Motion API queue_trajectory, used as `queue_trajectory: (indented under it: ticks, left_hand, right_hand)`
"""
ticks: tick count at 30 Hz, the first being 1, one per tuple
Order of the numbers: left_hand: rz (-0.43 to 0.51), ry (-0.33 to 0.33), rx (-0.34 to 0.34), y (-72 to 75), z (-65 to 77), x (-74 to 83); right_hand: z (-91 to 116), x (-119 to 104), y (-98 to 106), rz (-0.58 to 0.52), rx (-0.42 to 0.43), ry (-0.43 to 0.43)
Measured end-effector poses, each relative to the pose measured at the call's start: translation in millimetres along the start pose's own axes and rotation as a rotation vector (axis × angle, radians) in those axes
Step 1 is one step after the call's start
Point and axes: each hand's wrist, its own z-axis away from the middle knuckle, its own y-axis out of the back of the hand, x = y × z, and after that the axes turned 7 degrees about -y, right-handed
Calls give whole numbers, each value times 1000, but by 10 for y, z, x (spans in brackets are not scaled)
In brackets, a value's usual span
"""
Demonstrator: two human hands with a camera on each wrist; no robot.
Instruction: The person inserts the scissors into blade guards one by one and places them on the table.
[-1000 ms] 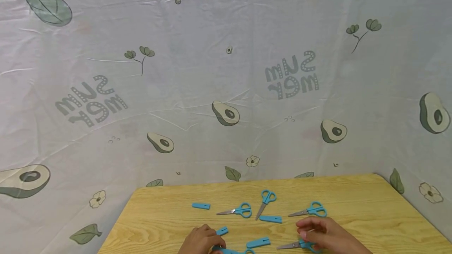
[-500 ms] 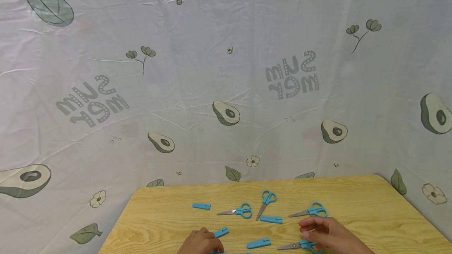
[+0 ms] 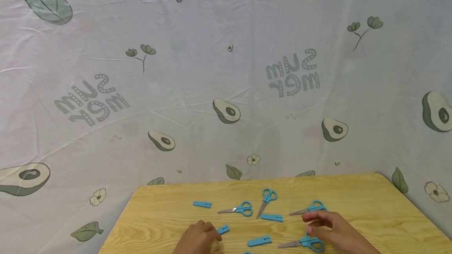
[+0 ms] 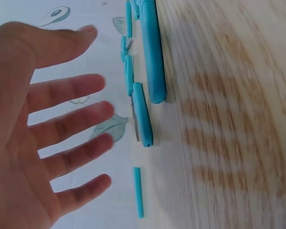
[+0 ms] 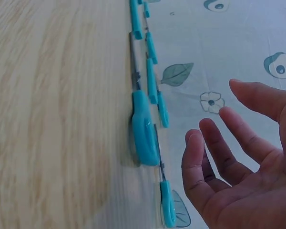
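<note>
**Near scissors (image 3: 300, 242) lying crosswise, handles by the right hand (image 3: 335, 230)**

We are seeing these scissors lying flat on the bench (image 3: 148, 222), long axis running left to right, blades pointing left and handles sitting just below the right thumb in the head view. The right hand is lying nearer; it is hovering with fingers loosely bent, thumb standing apart, holding nothing, and its wrist view is showing a gap before the handles. Left of the blade tips, a blue cover (image 3: 259, 240) is resting apart. Farther left, the left hand (image 3: 197, 238) is spreading its fingers, gripping nothing, near another cover (image 3: 223, 229).
</note>
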Motion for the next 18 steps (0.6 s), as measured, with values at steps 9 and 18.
queue_trajectory:
  ticks: [9, 18]
  left_hand:
    - [-103, 59, 94, 169, -82, 209]
    - [-53, 139, 93, 194, -220, 190]
  right_hand:
    - [-10, 9, 13, 136, 55, 38]
    - [-35, 78, 50, 172, 103, 136]
